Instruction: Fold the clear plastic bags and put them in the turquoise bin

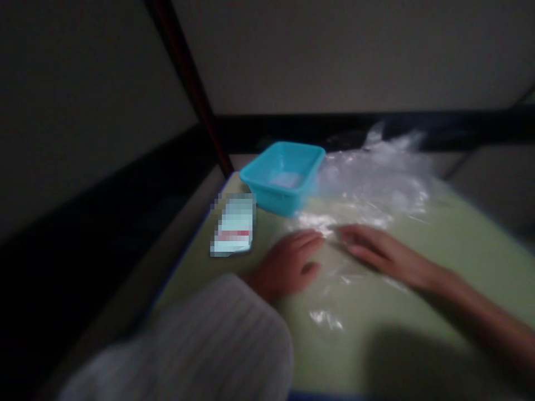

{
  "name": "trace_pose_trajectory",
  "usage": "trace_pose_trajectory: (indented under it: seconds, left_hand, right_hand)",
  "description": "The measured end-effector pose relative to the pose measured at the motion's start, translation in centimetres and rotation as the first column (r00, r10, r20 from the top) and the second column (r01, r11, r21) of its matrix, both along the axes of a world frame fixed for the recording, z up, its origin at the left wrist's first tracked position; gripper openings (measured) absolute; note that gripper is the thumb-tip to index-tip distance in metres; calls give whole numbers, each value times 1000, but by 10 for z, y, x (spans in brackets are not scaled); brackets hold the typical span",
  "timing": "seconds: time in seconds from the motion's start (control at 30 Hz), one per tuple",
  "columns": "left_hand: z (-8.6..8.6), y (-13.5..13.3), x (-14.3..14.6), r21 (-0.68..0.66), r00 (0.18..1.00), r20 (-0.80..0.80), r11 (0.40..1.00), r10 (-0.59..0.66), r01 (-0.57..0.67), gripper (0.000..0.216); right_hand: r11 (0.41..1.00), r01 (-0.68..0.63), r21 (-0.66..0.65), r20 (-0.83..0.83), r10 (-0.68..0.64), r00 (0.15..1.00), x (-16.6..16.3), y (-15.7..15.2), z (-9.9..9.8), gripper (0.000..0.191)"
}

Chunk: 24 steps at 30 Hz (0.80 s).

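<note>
My left hand (289, 262) lies palm down on a sheet of clear plastic film (368, 189) spread over the pale green table (460, 239). Its fingers are stretched forward and lie flat. My right hand (371, 248) rests flat on the same film, fingers extended toward the left, fingertips almost meeting those of the left hand. Neither hand grips anything. A white ribbed sleeve (217, 345) covers my left forearm. The picture is dim and blurred.
A turquoise plastic tub (284, 175) stands at the table's far left corner, touching the crumpled film. A small blurred card or packet (233, 225) lies near the left edge. A dark red pole (188, 78) rises behind the tub.
</note>
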State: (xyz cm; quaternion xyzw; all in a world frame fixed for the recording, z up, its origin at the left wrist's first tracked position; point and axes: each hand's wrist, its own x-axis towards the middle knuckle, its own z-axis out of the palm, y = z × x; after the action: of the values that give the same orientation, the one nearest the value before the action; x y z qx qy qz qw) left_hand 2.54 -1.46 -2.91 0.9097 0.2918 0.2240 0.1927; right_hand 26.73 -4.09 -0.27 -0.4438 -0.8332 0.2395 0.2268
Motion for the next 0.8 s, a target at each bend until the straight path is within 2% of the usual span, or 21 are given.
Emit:
trace_pose_trajectory:
  seconds: [0.1, 0.2, 0.23, 0.27, 0.33, 0.37, 0.4, 0.43, 0.47, 0.5, 0.53, 0.57, 0.63, 0.73, 0.8]
  left_hand:
    - [1, -1, 1, -30, 1000, 1, 999, -12, 12, 47]
    - [2, -1, 1, -47, 1000, -12, 999, -19, 19, 47]
    - [2, -1, 1, -50, 1000, -16, 999, -19, 18, 47]
    - [2, -1, 1, -53, 1000, -19, 998, -18, 17, 47]
    - [1, 0, 1, -58, 1000, -21, 998, -15, 14, 47]
    - [1, 0, 1, -61, 1000, -21, 998, -14, 12, 47]
    - [0, 0, 0, -63, 1000, -20, 998, -14, 12, 47]
    - [0, -1, 0, -64, 1000, -18, 998, -14, 13, 47]
    - [1, -2, 0, -64, 1000, -15, 998, -17, 16, 47]
    - [2, -3, 1, -62, 1000, -15, 998, -26, 25, 47]
    - [3, -6, 2, -58, 999, -17, 997, -43, 41, 47]
    - [5, -8, 3, -53, 998, -22, 997, -64, 63, 47]
    - [8, -14, 7, -45, 994, -40, 994, -103, 102, 45]
    - [12, -19, 14, -56, 994, -50, 994, -95, 92, 43]
    - [12, -17, 17, -67, 998, -32, 996, -60, 58, 46]
  right_hand:
    - [998, 4, -64, 10, -3, 1000, 0, -2, 5, 34]
    - [960, -113, -257, -16, 112, 994, 3, -7, 14, 36]
    - [915, -184, -359, -43, 181, 983, 5, -10, 18, 39]
    - [843, -257, -472, -77, 251, 965, 7, -13, 23, 42]
    - [649, -375, -662, -164, 362, 917, 12, -20, 32, 46]
    - [579, -411, -704, -205, 388, 899, 13, -22, 35, 46]
    - [567, -436, -699, -237, 391, 889, 14, -23, 38, 46]
    - [628, -437, -644, -256, 361, 897, 13, -22, 40, 43]
    - [745, -388, -542, -263, 288, 921, 11, -21, 40, 40]
    - [869, -288, -403, -266, 190, 945, 7, -19, 38, 36]
    - [957, -133, -258, -264, 62, 963, 3, -17, 34, 31]
    - [990, 16, -141, -243, -50, 969, -1, -14, 30, 28]
    - [988, 155, 23, -132, -150, 980, -9, -9, 16, 29]
    - [977, 107, 182, 95, -126, 988, -14, -6, -9, 51]
    - [971, 44, 236, 209, -95, 973, -14, -6, -24, 63]
